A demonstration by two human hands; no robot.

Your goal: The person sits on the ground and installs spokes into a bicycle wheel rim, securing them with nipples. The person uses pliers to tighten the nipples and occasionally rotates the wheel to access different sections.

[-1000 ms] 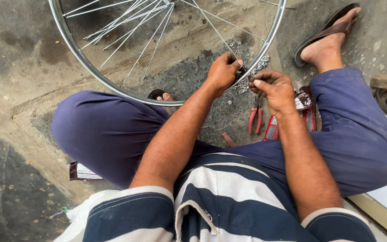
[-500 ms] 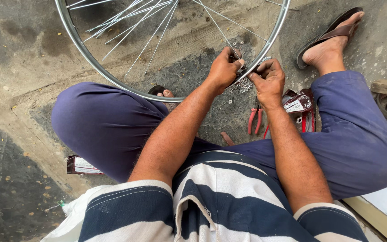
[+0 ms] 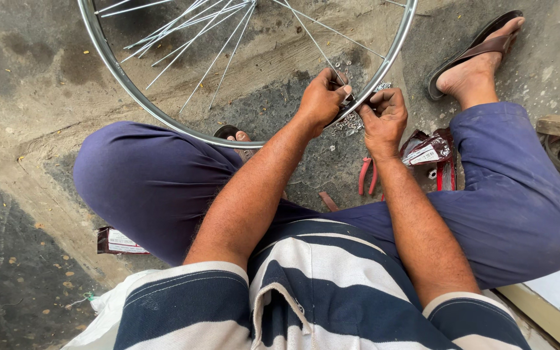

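Seated on the floor, the person props the wheel rim [image 3: 163,120] before their knees so the left hand [image 3: 321,100] and right hand [image 3: 384,116] pinch a spoke [image 3: 312,39] end there.

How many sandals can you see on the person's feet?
2. One sandal is on the foot stretched out at the top right. The other sandal peeks out under the wheel rim, mostly hidden by the bent leg.

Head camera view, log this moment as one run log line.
left hand: gripping spoke at wheel rim | right hand: pinching at rim | pliers: on ground
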